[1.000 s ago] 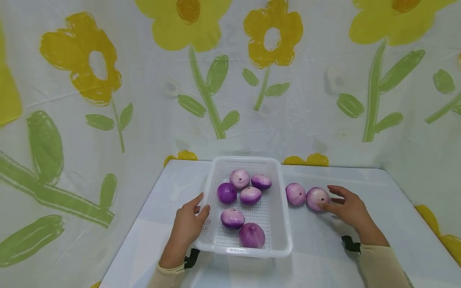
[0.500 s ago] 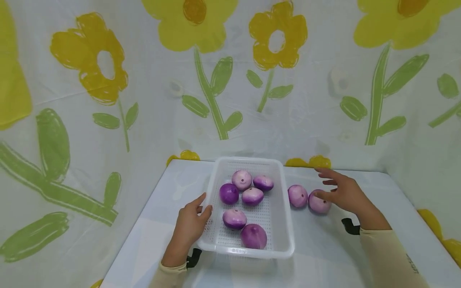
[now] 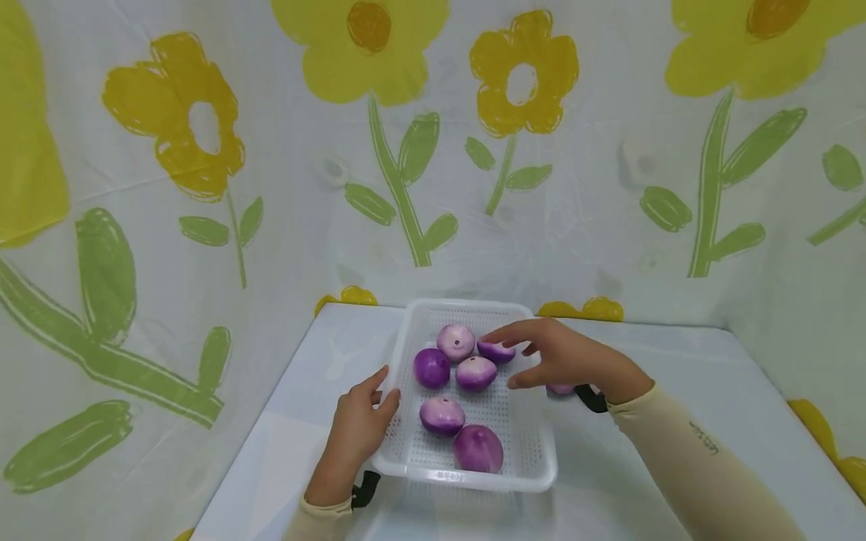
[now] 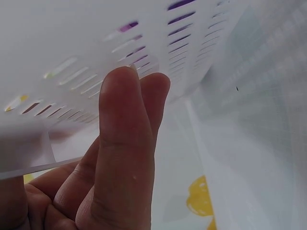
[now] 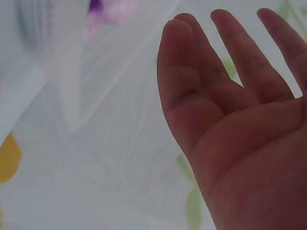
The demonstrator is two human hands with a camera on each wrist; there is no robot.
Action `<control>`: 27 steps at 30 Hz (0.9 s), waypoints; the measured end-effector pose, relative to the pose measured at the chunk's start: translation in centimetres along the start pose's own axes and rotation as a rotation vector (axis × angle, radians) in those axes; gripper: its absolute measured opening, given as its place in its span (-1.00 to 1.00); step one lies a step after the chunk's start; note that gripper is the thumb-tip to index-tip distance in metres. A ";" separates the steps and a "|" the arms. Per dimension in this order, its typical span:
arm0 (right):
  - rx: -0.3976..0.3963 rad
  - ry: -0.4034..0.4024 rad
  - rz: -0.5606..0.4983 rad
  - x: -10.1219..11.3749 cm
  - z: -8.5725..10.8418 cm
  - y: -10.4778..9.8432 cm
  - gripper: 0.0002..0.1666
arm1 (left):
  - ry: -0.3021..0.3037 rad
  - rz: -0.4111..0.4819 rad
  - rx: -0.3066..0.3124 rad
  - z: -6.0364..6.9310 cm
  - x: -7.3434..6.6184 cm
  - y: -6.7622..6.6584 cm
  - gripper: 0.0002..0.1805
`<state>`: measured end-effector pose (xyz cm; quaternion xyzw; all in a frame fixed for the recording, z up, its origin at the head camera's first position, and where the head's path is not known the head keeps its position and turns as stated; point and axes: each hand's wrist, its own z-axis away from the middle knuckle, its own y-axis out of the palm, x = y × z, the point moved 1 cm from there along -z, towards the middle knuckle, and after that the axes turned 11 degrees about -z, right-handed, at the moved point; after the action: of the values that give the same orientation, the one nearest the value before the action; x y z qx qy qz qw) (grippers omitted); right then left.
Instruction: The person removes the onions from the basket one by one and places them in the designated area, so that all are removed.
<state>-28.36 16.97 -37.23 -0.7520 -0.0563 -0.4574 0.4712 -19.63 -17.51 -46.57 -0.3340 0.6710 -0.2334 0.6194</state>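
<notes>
A white perforated plastic basket (image 3: 501,482) stands on the table and holds several purple onions (image 3: 477,448). My left hand (image 3: 357,424) rests at the basket's left side, its fingers relaxed. In the left wrist view the thumb (image 4: 122,120) lies against or very near the slotted wall. My right hand (image 3: 564,357) hovers over the basket's right rim with fingers spread and nothing in them; the palm shows bare in the right wrist view. One onion (image 3: 560,390) outside the basket peeks out beneath the right wrist. Whatever else lies behind that forearm is hidden.
The white table (image 3: 683,361) reaches to the right of the basket. A cloth (image 3: 582,188) with printed yellow flowers hangs close behind the table and along its sides. Black straps sit at both wrists.
My right hand has let go of the right-hand onion outside the basket, lifted, and swung left over the basket's right rim. My left hand has stayed at the left side.
</notes>
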 end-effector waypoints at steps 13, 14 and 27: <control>0.422 -0.108 0.217 2.8 -6.3 7.1 -0.12 | 0.011 -0.009 -0.007 0.1 0.1 0.0 -0.41; 0.437 -0.106 0.210 2.8 -6.5 7.3 -0.12 | 0.012 -0.009 -0.005 0.1 0.0 0.0 -0.41; 0.545 -0.040 0.365 2.2 -9.0 10.1 -0.15 | 0.013 -0.007 -0.010 0.0 0.1 0.2 -0.40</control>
<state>-27.58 3.86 -40.96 -0.6048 -0.0500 -0.3187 0.7282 -19.67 -17.46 -46.73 -0.3378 0.6750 -0.2343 0.6127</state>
